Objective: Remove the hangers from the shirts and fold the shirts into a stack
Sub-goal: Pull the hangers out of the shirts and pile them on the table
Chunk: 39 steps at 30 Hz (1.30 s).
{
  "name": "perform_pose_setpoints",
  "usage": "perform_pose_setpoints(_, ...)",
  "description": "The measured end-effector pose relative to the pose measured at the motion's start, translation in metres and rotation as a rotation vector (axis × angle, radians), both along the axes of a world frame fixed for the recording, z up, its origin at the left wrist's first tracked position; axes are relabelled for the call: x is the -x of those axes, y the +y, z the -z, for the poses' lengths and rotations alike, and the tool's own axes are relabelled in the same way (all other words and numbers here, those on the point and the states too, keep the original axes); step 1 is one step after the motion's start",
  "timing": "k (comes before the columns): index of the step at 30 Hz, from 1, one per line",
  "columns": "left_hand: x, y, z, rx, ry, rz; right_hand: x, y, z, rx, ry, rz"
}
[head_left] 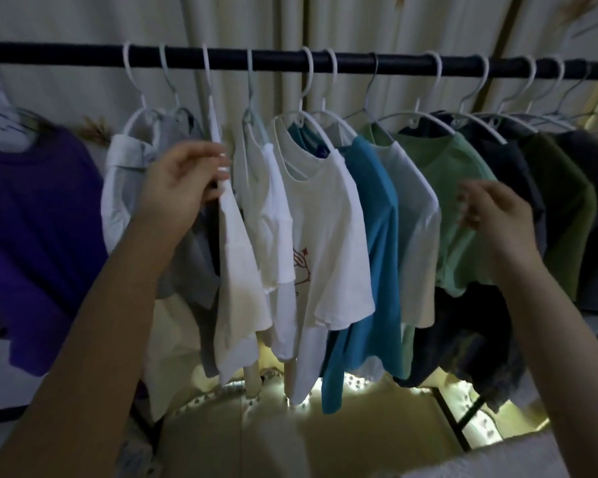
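Your left hand [183, 181] pinches the cream shirt [237, 270] at its hanger's [212, 112] shoulder, just under the rail [66, 56]; lift until the hook clears the rail. Your right hand [485, 210], loose and empty, hovers further right below the rail; bring it across to steady the cloth.

Matt black metal rail [290, 62], smooth white plastic hangers [309, 94], soft matt cloth shirts [328, 215], pleated fabric curtain [83, 22]

Bare left hand [178, 182] and bare right hand [494, 217] on long bare forearms [101, 305].
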State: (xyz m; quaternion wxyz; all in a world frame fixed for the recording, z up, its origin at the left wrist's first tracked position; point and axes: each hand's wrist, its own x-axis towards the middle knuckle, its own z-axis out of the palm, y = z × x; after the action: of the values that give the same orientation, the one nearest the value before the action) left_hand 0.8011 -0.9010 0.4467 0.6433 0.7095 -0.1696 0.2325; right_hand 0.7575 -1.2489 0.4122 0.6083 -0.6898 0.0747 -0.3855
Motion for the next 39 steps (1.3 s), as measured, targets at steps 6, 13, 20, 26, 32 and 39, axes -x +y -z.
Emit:
perform_pose_setpoints(6, -0.061, -0.024, -0.004, -0.185, 0.027, -0.258, -0.055, 0.004, -0.036, 0.176, 0.090, -0.033)
perform_pose_setpoints(13, -0.085, -0.030, 0.023, -0.250, 0.148, -0.052, -0.073, 0.022, -0.022, 0.394, 0.255, -0.221)
perform_pose_setpoints(20, -0.081, -0.060, 0.016, -0.161, 0.170, 0.161, -0.089, 0.074, -0.018, 0.375, 0.163, -0.368)
perform_pose_setpoints(26, -0.073, -0.089, 0.011, -0.223, 0.179, 0.255, -0.096, 0.108, -0.018, 0.307, 0.144, -0.435)
perform_pose_setpoints(32, -0.067, -0.036, -0.005, -0.389, 0.089, 0.217, -0.104, 0.095, -0.045, 0.234, 0.207, -0.449)
perform_pose_setpoints(39, -0.089, 0.065, -0.050, -0.519, 0.246, -0.564, -0.126, 0.113, -0.068, 0.261, 0.264, -0.474)
